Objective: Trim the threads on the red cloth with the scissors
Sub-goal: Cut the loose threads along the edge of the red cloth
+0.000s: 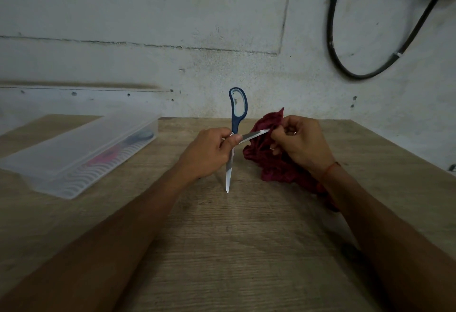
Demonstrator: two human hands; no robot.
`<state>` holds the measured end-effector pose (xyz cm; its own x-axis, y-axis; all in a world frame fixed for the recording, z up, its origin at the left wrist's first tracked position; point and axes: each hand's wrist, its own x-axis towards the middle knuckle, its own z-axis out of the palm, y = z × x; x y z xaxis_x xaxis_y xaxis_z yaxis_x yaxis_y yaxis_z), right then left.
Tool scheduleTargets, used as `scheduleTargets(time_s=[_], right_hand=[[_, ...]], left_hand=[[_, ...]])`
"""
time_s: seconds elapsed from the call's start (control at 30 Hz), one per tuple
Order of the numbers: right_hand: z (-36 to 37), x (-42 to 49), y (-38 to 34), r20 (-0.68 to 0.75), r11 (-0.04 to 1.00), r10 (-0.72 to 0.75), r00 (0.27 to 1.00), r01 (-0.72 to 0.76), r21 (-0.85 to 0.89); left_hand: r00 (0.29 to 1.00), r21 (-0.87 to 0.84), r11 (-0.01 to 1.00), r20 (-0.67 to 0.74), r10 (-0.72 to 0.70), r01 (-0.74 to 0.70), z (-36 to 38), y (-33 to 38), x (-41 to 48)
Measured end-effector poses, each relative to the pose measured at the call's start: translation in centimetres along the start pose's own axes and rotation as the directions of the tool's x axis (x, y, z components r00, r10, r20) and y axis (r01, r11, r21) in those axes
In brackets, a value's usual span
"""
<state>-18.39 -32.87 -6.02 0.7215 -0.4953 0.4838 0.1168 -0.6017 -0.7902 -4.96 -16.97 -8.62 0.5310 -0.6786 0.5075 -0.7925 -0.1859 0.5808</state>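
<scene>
Blue-handled scissors [236,119] are spread wide open. One handle loop stands upright, one blade points down toward me, and the other blade reaches right to the cloth. My left hand [209,150] grips the scissors near the pivot, thumb on the blade base. The crumpled dark red cloth [269,161] lies on the wooden table [222,237] at centre right. My right hand [299,142] pinches a bunched part of the cloth and lifts it against the right-pointing blade tip. Any threads are too fine to make out.
A clear plastic box [76,153] with a lid lies at the left of the table, holding pink and dark items. A grey wall [148,40] stands right behind the table. A black cable [332,40] loops on the wall at upper right.
</scene>
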Motion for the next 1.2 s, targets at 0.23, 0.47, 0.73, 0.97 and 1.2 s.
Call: scheduleTargets(time_s=[0.23,0.47,0.73,0.97,1.2], right_hand=[[0.1,-0.2,-0.1,0.016,0.999,-0.015,1.0,0.015,0.046],[-0.1,-0.2,-0.4,-0.044,0.998,-0.002,0.999,0.004,0.067],[-0.6,0.4,0.6,-0.19,0.959,0.119,0.975,-0.063,0.278],[-0.1,0.6,0.6,-0.018,0.808,0.242,0.97,-0.191,0.558],[-0.2,0.5,0.9,0.08,0.739,0.249,0.965,-0.242,0.628]], left_hand=[[1.0,0.018,1.0,-0.012,-0.016,0.016,0.1,-0.1,0.0],[0.997,-0.208,0.977,0.066,-0.039,0.053,-0.3,0.8,-0.7],[0.981,-0.359,0.928,0.19,-0.033,0.1,-0.1,1.4,-0.5],[0.985,-0.434,0.891,0.159,-0.071,0.134,0.1,1.3,-0.4],[0.985,-0.423,0.896,0.155,-0.073,0.133,-0.1,1.4,-0.6]])
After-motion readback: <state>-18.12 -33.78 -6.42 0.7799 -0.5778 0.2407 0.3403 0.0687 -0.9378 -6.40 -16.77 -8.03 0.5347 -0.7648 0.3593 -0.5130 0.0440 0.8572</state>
